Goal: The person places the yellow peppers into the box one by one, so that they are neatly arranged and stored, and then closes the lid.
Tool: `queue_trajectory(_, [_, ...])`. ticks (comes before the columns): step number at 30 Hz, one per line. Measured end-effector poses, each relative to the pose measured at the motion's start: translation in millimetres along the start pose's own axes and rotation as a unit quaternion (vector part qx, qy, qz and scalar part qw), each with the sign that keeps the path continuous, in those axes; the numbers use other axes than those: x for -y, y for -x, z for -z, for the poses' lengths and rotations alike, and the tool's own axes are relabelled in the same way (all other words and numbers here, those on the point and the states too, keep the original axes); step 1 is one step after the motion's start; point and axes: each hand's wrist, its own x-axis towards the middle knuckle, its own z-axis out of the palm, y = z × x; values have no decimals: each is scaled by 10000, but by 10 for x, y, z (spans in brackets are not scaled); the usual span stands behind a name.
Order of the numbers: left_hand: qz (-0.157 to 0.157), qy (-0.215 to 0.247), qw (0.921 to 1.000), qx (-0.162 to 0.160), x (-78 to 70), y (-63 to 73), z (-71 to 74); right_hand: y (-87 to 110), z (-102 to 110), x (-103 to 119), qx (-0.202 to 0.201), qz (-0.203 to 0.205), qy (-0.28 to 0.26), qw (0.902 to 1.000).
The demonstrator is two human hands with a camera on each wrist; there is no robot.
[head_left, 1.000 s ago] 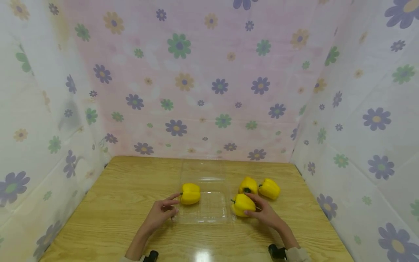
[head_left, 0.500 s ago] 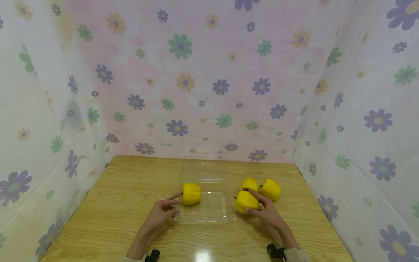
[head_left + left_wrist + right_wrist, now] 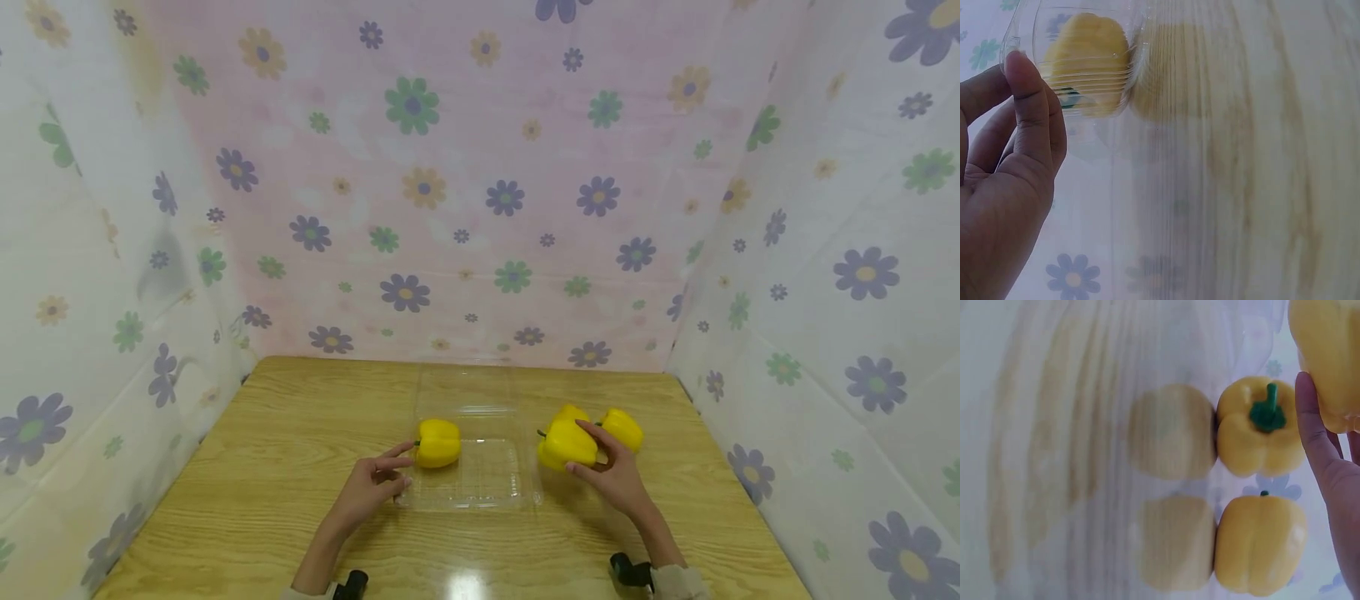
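While our left hand (image 3: 369, 490) pinches the clear container (image 3: 487, 471), our right hand (image 3: 619, 482) grips a yellow pepper (image 3: 568, 443) aloft!

**Wood-grain table (image 3: 247, 467): glossy top**

Directly on it sits one clear plastic container (image 3: 491, 472), lid (image 3: 467, 388) open. To its right, a yellow pepper (image 3: 1257, 450) lies on its side; just beside it, a second yellow pepper (image 3: 1261, 547), likewise.

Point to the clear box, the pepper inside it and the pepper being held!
Clear box (image 3: 480, 503): head view, near rim.
Pepper inside (image 3: 438, 444): head view, yellow side.
Held pepper (image 3: 567, 443): head view, yellow side.
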Motion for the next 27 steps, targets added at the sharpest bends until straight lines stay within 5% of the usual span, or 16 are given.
queue_trajectory(12, [89,-24,10000,-29,-1,16,-15,-67,-269,98,475,623,-903,9928])
queue_trajectory(27, [35,152,9999,-6,13,-2,7,-170,-541,270,947,582,-776,9908])
